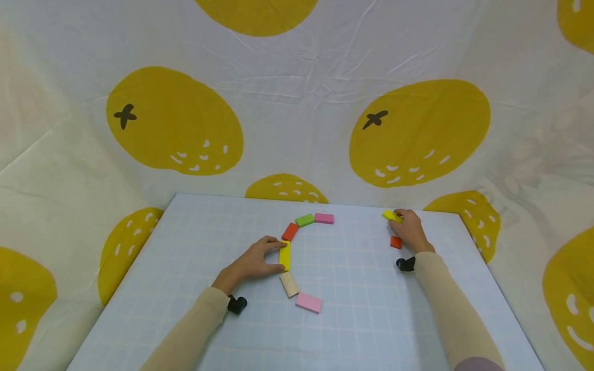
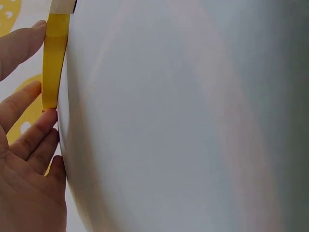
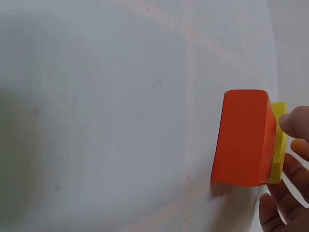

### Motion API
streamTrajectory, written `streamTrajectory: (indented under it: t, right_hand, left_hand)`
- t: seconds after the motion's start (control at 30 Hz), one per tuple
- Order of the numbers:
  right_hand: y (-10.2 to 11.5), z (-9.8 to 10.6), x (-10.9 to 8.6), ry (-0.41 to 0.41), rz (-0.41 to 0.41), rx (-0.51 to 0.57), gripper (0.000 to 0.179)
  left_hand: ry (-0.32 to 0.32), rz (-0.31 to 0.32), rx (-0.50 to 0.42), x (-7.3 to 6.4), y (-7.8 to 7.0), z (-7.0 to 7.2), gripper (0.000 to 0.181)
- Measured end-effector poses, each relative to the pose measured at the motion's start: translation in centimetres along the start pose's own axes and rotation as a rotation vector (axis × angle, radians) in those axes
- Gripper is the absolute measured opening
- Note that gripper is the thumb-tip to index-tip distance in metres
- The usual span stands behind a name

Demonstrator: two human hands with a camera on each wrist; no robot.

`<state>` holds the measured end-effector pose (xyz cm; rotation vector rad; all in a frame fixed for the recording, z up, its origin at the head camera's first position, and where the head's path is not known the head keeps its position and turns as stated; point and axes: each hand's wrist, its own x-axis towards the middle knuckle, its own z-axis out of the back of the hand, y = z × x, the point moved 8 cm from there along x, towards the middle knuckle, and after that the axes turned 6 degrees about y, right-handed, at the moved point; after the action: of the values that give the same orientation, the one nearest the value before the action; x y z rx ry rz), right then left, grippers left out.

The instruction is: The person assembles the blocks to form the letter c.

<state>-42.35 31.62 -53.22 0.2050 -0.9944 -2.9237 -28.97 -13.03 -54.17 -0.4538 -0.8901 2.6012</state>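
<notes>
My left hand spans a yellow block lengthwise, thumb at its near end and index finger at its far end. That block lies within a curved row: a red block, a green block and a pink block beyond it, a bare wooden block and a pale pink block nearer. At the far right, my right hand pinches another yellow block. An orange-red block stands just nearer than it; the right wrist view shows its face partly covering the yellow one.
The pale checked tabletop fills the lower scene. A white cloth printed with yellow fruit rises behind the table and at both sides. Black wrist cameras sit on the left wrist and the right wrist.
</notes>
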Motion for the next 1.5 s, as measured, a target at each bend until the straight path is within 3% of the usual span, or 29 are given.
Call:
streamTrajectory:
  t: [0.3,0.7,1.2,1.5]
  right_hand:
    - [0.0,-0.7,0.7,0.012,0.009,-0.029,0.051]
    - [1.5,-0.7,-0.1,0.07,-0.012,0.002,0.055]
    - [2.3,-1.3,-1.6,0.063,0.071,-0.061,0.051]
    - [4.1,-0.9,-3.1,0.034,0.166,-0.063,0.048]
  left_hand:
    - [0.003,-0.009,0.004,-0.1,-0.3,0.0,0.064]
    - [0.0,0.003,0.0,-0.2,-0.1,0.1,0.064]
    - [-0.006,-0.012,-0.002,0.1,0.5,-0.2,0.063]
    - [-0.001,-0.005,0.014,0.0,0.5,-0.2,0.064]
